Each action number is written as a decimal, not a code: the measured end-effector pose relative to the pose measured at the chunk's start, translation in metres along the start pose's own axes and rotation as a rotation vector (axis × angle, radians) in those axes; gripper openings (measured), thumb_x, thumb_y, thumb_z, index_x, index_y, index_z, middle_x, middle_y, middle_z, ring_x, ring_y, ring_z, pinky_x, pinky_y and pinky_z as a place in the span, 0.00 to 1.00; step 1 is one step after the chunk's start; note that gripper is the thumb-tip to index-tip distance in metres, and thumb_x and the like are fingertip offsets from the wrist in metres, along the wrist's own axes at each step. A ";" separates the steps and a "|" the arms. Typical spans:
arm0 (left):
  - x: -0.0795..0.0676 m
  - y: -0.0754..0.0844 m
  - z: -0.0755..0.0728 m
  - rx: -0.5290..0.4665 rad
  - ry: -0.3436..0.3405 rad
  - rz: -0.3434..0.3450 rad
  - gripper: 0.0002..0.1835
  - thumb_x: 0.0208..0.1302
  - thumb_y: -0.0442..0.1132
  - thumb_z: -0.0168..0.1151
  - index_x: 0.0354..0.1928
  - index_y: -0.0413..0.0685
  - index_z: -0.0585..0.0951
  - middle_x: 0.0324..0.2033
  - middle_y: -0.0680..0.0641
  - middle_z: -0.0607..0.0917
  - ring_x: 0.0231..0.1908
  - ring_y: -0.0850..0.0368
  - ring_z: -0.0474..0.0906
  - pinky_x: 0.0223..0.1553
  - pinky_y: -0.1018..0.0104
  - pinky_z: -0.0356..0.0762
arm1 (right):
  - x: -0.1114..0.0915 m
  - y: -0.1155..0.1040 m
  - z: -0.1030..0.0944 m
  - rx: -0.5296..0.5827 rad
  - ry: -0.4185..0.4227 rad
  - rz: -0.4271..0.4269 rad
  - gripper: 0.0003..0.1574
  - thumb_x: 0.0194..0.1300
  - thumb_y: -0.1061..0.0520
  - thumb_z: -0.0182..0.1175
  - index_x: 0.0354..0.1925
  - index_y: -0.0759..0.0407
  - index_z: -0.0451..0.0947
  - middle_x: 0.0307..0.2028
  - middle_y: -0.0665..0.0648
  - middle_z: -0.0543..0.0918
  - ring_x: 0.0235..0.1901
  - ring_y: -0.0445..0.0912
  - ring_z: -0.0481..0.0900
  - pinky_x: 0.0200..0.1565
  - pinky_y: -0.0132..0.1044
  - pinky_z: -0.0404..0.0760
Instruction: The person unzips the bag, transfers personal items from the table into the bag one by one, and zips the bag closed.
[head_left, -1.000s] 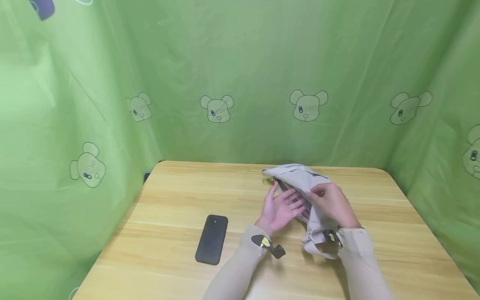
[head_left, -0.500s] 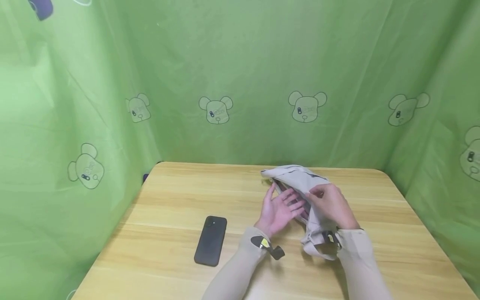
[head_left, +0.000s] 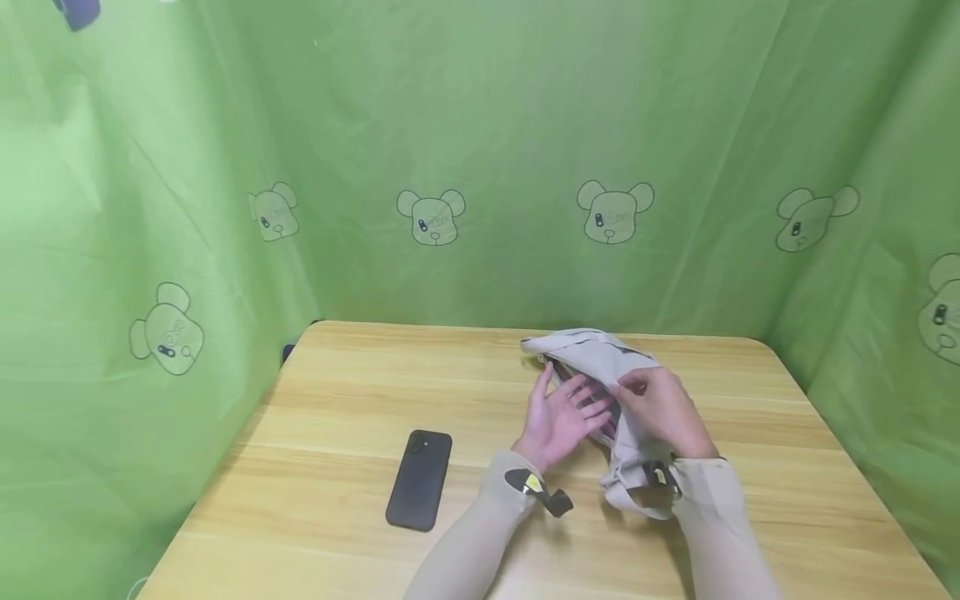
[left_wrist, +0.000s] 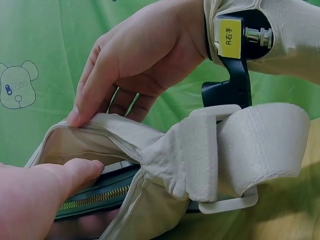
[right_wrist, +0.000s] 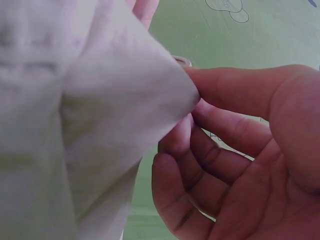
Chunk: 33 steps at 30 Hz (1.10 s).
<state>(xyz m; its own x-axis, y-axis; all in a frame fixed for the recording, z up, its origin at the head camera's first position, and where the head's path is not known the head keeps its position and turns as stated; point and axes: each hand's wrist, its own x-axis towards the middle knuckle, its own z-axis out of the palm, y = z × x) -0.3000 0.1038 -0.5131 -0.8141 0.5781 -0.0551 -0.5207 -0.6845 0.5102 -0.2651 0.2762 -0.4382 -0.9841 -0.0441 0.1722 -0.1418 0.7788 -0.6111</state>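
Observation:
A light beige sling bag (head_left: 592, 354) with a wide strap and buckle (left_wrist: 230, 200) sits toward the right of the table, its zipped mouth spread apart. My right hand (head_left: 667, 408) pinches the edge of that mouth between thumb (right_wrist: 235, 87) and fingers, lifting the fabric. At the opening, my left hand (head_left: 558, 421) is palm up with fingers spread and fairly straight. Inside the bag, the left wrist view shows a dark green zip pouch (left_wrist: 112, 187) with gold zipper teeth. The left thumb (left_wrist: 75, 175) overlaps this pouch there, and the other fingers are partly hidden behind it.
A black smartphone (head_left: 420, 481) lies face down on the wooden table (head_left: 322, 400), left of my left forearm. Green curtains (head_left: 510, 108) with bear-head prints enclose the back and sides. Black straps (head_left: 551, 500) are fixed at both wrists.

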 end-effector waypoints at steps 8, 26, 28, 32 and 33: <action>-0.004 0.002 -0.001 0.007 0.020 0.007 0.56 0.69 0.72 0.49 0.81 0.36 0.46 0.81 0.29 0.46 0.79 0.26 0.46 0.82 0.36 0.44 | 0.000 -0.001 0.004 0.005 -0.005 -0.021 0.16 0.70 0.56 0.64 0.46 0.69 0.86 0.44 0.70 0.89 0.41 0.57 0.86 0.42 0.47 0.85; -0.038 0.030 -0.016 0.430 0.158 -0.047 0.32 0.78 0.51 0.48 0.73 0.34 0.67 0.70 0.26 0.70 0.70 0.34 0.72 0.74 0.45 0.70 | 0.000 0.005 0.005 0.009 -0.046 0.004 0.20 0.72 0.52 0.64 0.49 0.69 0.85 0.46 0.71 0.89 0.43 0.58 0.86 0.44 0.49 0.86; -0.046 0.039 -0.015 0.555 0.164 -0.018 0.28 0.78 0.49 0.49 0.70 0.36 0.71 0.66 0.27 0.76 0.62 0.38 0.81 0.69 0.48 0.77 | 0.001 0.006 0.003 0.003 -0.046 0.006 0.21 0.72 0.51 0.63 0.49 0.68 0.85 0.46 0.70 0.89 0.43 0.58 0.86 0.44 0.49 0.85; -0.065 0.056 -0.007 0.819 0.197 0.055 0.22 0.76 0.48 0.55 0.61 0.39 0.78 0.53 0.34 0.86 0.44 0.52 0.87 0.56 0.53 0.88 | 0.003 0.004 0.001 0.003 -0.052 0.006 0.21 0.72 0.51 0.63 0.50 0.68 0.85 0.47 0.71 0.88 0.45 0.59 0.85 0.44 0.47 0.85; -0.070 0.060 -0.006 0.884 0.208 0.073 0.21 0.75 0.48 0.57 0.60 0.40 0.79 0.50 0.37 0.88 0.41 0.55 0.87 0.52 0.54 0.89 | 0.003 0.003 0.001 0.004 -0.056 0.005 0.21 0.72 0.51 0.63 0.50 0.68 0.85 0.47 0.71 0.88 0.45 0.59 0.85 0.43 0.47 0.85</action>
<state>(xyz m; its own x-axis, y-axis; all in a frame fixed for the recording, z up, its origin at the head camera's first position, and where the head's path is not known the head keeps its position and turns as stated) -0.2758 0.0192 -0.4836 -0.9119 0.3962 -0.1067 -0.1487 -0.0769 0.9859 -0.2685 0.2783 -0.4404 -0.9893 -0.0752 0.1254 -0.1370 0.7765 -0.6150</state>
